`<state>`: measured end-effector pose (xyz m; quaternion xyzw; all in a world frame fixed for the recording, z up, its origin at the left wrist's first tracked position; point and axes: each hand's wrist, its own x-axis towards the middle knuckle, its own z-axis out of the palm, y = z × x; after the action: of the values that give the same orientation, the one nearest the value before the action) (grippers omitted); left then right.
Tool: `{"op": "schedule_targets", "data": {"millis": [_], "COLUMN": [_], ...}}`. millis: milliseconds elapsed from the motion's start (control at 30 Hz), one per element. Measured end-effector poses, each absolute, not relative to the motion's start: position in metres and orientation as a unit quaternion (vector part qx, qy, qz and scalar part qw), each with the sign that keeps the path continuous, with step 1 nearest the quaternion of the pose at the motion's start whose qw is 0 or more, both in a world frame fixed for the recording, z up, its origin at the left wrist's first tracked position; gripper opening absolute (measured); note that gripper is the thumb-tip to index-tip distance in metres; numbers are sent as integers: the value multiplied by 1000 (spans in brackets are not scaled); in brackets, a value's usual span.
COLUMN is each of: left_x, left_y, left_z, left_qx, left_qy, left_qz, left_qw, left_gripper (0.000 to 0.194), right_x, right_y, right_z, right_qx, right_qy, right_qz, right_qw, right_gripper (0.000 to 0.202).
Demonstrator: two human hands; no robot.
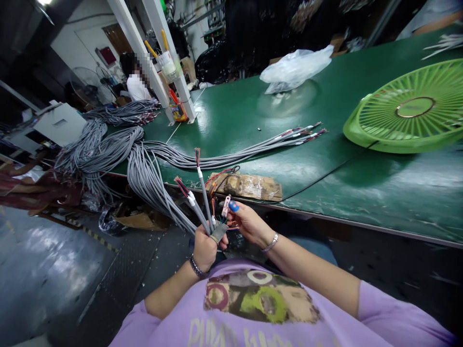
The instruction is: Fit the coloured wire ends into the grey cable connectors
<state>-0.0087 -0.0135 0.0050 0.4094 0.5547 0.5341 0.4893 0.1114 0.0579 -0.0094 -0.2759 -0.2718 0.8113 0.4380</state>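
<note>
My left hand (205, 248) is closed around several grey cables (197, 209) whose stripped ends point upward, showing thin coloured wires. Dark grey tape or a sleeve covers a finger or thumb of that hand. My right hand (249, 221), with blue tape on a fingertip, pinches a small pinkish-white piece (226, 206) with dark marks, too small to name surely. Thin coloured wires run between the two hands just below it. Just beyond, a worn wooden block (256, 187) with red and black wires lies at the table edge.
Long bundles of grey cable (152, 183) hang over the edge of the green table (231, 120) at left. A green fan (408, 106) stands at right, its black cord (325, 171) crossing the surface. A plastic bag (296, 70) lies farther back. Another person (137, 84) is behind the white posts.
</note>
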Motion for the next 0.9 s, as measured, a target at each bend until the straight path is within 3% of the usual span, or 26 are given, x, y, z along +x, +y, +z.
{"op": "schedule_targets", "data": {"millis": [267, 400, 600, 800, 900], "left_x": [-9, -9, -10, -11, -11], "left_y": [-10, -9, -8, -9, -9], "left_z": [3, 2, 0, -2, -2], "left_qx": [422, 424, 425, 428, 427], "left_qy": [558, 552, 550, 567, 567], "left_qz": [518, 518, 519, 499, 497], "left_qw": [492, 497, 498, 496, 499], "left_gripper": [36, 37, 37, 41, 41], "right_x": [105, 103, 102, 101, 100], "right_y": [60, 62, 62, 64, 65], "right_z": [-17, -23, -25, -20, -16], "right_qx": [-326, -323, -360, -250, -232], "right_qy": [-340, -359, -404, -255, -195], "right_qz": [729, 729, 655, 829, 853], "right_qw": [497, 484, 528, 430, 425], "right_gripper": [45, 53, 52, 47, 39]}}
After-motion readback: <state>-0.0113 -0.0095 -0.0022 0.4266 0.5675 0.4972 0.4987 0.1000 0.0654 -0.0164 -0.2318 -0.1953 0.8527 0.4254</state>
